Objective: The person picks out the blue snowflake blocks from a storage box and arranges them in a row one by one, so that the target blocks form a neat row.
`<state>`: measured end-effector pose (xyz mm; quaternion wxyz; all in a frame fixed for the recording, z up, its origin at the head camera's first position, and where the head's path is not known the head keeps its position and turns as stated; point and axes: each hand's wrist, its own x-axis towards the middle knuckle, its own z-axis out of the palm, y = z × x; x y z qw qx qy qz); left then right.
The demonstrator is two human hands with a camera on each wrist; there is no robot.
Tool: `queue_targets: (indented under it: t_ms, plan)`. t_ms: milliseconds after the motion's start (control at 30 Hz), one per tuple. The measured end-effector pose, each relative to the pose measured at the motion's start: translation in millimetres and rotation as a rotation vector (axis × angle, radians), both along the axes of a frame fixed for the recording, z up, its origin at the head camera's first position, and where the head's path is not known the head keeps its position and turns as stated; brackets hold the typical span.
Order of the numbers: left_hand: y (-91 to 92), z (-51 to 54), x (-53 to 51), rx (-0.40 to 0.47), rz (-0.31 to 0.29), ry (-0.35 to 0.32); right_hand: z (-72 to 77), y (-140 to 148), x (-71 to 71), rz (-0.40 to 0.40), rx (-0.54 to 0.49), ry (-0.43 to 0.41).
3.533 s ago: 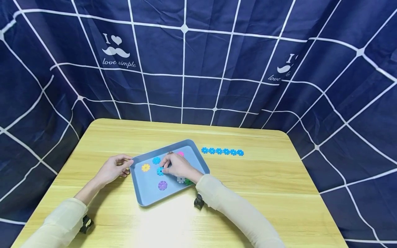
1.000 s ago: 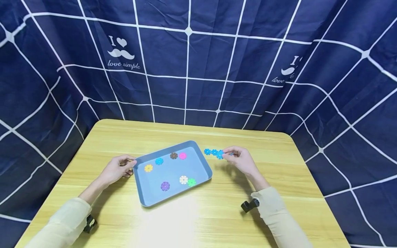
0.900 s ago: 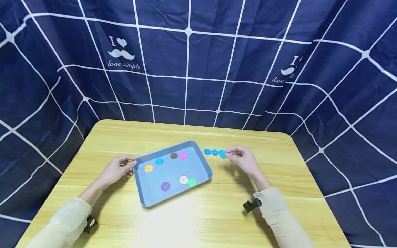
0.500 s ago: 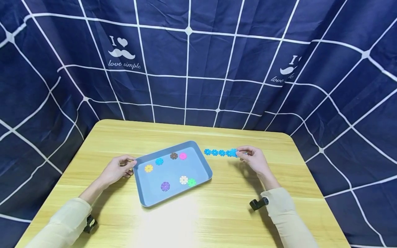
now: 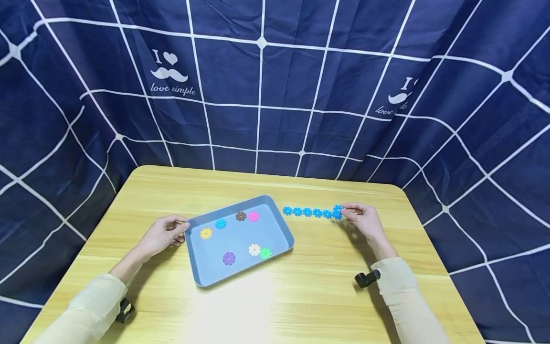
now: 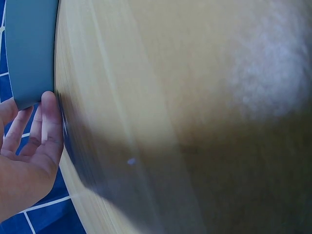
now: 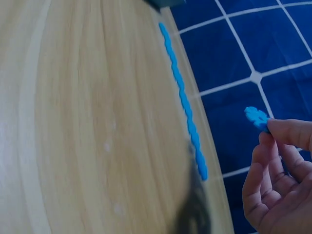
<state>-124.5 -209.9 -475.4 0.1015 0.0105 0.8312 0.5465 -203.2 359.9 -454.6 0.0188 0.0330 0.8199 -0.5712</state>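
My right hand [image 5: 365,222] pinches a blue snowflake disc [image 5: 338,209] between thumb and fingers. In the right wrist view the disc [image 7: 256,118] is held up, apart from the table. A straight row of several blue snowflake discs [image 5: 307,212] lies flat to the right of the tray, and the held disc is above its right end. With thumb and fingers, my left hand [image 5: 161,235] grips the left corner of the blue-grey tray [image 5: 210,272]. The left wrist view shows the tray's side [image 6: 31,53] between those fingers.
Inside the tray lie yellow [image 5: 206,233], blue [image 5: 221,223], brown [image 5: 241,216], pink [image 5: 253,216], purple [image 5: 229,258], cream [image 5: 254,249] and green [image 5: 265,252] discs. Dark blue curtains [image 5: 223,119] with white lines enclose the wooden table [image 5: 326,296].
My right hand took a blue disc out of the tray and carried it right, along and above the row to its right end. My left hand stays at the tray's corner.
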Motion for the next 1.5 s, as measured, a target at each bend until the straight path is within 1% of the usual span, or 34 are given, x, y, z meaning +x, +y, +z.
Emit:
queue_targets:
  t_ms: [133, 333, 533, 767, 967, 1300, 1500]
  plan:
    - [-0.1, 0.2, -0.1, 0.005, -0.001, -0.009, -4.8, 11.0, -4.2, -0.016, -0.011, -0.030]
    - [0.0, 2.4, -0.5, 0.001, 0.004, -0.005, -6.0, 21.8, -7.6, -0.026, 0.008, -0.049]
    - [0.0, 4.0, 0.0, 0.006, 0.002, -0.015, -6.8, 27.0, -8.8, -0.030, 0.056, -0.088]
    - [-0.7, 3.6, 0.5, 0.001, 0.003, -0.015, -14.6, 33.0, -16.6, -0.041, 0.114, -0.109]
    - [-0.8, 3.4, -0.3, 0.007, -0.001, -0.016, -19.4, 34.9, -19.0, -0.049, 0.154, -0.148]
    - [-0.9, 3.4, 0.0, 0.003, -0.002, -0.012, -23.6, 36.6, -22.5, -0.048, 0.177, -0.165]
    - [-1.0, 2.3, -1.2, 0.012, -0.006, -0.011, -24.1, 39.7, -22.1, -0.035, 0.161, -0.169]
